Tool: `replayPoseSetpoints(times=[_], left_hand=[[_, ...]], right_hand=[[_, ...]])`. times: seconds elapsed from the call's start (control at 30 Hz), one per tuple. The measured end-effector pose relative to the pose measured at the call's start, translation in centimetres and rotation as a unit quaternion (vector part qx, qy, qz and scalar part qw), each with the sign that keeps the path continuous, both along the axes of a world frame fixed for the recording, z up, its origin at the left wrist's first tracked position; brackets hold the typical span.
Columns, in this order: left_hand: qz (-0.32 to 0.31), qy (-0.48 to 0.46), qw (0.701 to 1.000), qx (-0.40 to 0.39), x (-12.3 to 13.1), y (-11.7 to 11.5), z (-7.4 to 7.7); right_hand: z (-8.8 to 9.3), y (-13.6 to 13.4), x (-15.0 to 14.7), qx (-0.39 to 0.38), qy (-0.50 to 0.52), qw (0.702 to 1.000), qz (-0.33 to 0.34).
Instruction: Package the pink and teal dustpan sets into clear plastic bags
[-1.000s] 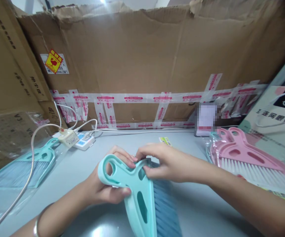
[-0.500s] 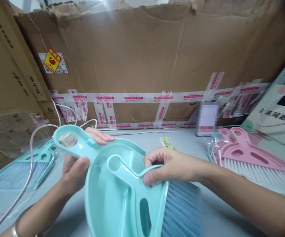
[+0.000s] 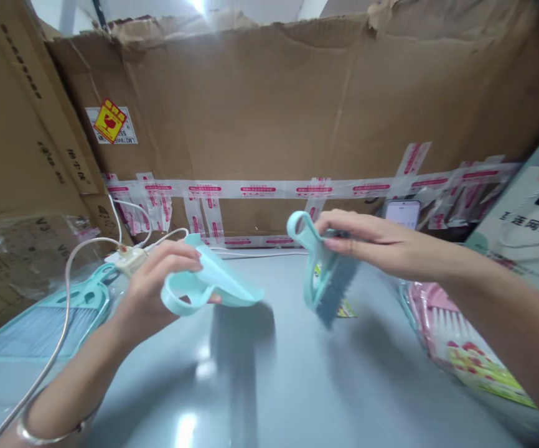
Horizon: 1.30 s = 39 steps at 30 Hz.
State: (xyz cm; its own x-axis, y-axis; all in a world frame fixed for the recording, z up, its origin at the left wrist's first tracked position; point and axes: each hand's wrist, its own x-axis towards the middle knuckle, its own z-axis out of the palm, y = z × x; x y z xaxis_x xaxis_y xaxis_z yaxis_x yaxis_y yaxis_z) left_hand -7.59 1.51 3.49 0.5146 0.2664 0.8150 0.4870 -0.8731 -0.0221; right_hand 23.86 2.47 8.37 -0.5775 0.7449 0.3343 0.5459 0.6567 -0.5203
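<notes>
Now our left hand [image 3: 157,283] wraps round the teal dustpan [image 3: 227,277], our right hand [image 3: 372,239] pinches the blurred brush [image 3: 330,283], both over the counter [image 3: 297,386]; our right forearm [image 3: 493,292] hides part of the pink set [image 3: 437,295].

From my end I see a glossy grey-blue bench [image 3: 297,392]. At its left lies a teal dustpan-and-brush set [image 3: 40,326]; behind that sits a white power strip [image 3: 111,256], mostly hidden by a charger [image 3: 132,260]. A thin white cable [image 3: 260,254] runs along the back. I make out a yellow-green label [image 3: 345,309] right of centre and a pink bagged set [image 3: 470,358] farther right
</notes>
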Motion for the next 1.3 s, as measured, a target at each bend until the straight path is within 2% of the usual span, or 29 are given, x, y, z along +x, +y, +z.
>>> replayPoseSetpoints(times=[0.1,0.2,0.33,0.4,0.47,0.53,0.67,0.83,0.93,1.03,1.1,1.13,1.2,1.3], left_hand=[[-0.010,0.078,0.997,0.029,0.8,0.1,-0.7],[-0.006,0.144,0.989,0.017,1.1,-0.1,-0.9],[-0.001,0.198,0.980,-0.002,0.5,-0.5,-1.3],[-0.008,0.206,0.978,-0.018,-0.1,-0.6,-2.0],[-0.002,0.210,0.977,-0.031,-0.7,-0.8,-3.0],[0.010,0.205,0.978,-0.049,-1.4,-0.8,-4.0],[0.020,0.196,0.974,-0.108,-2.6,-0.6,-5.5],[0.022,0.224,0.957,-0.181,-3.0,0.0,-6.6],[0.049,0.253,0.942,-0.214,-3.2,-0.1,-6.8],[0.084,0.262,0.936,-0.218,-3.2,-0.5,-6.4],[0.106,0.244,0.942,-0.206,-2.6,-0.9,-5.9],[0.113,0.231,0.946,-0.197,-2.0,-1.1,-5.6],[0.105,0.222,0.953,-0.176,0.0,-1.6,-5.0],[0.043,0.284,0.943,-0.167,4.1,-2.1,-5.1]], right_hand=[[0.1,-0.1,-1.4,0.196,-0.075,0.977,0.028],[-2.0,0.4,-3.5,0.293,-0.164,0.930,0.149],[-6.3,1.6,-6.4,0.318,-0.229,0.844,0.365],[-8.1,2.3,-7.5,0.304,-0.244,0.808,0.442],[-9.4,2.9,-8.4,0.284,-0.259,0.788,0.481],[-10.1,3.5,-8.9,0.269,-0.271,0.781,0.494],[-10.8,3.8,-9.0,0.304,-0.257,0.777,0.487],[-10.6,3.0,-7.7,0.338,-0.248,0.794,0.442],[-10.6,2.0,-6.3,0.318,-0.247,0.834,0.377],[-11.0,0.5,-4.0,0.264,-0.203,0.913,0.234],[-11.5,-0.5,-2.1,0.218,-0.162,0.958,0.091],[-11.8,-0.9,-1.1,0.190,-0.149,0.970,0.017],[-12.4,-1.5,0.7,0.120,-0.149,0.976,-0.101],[-13.1,-2.2,2.4,0.003,-0.195,0.965,-0.178]])
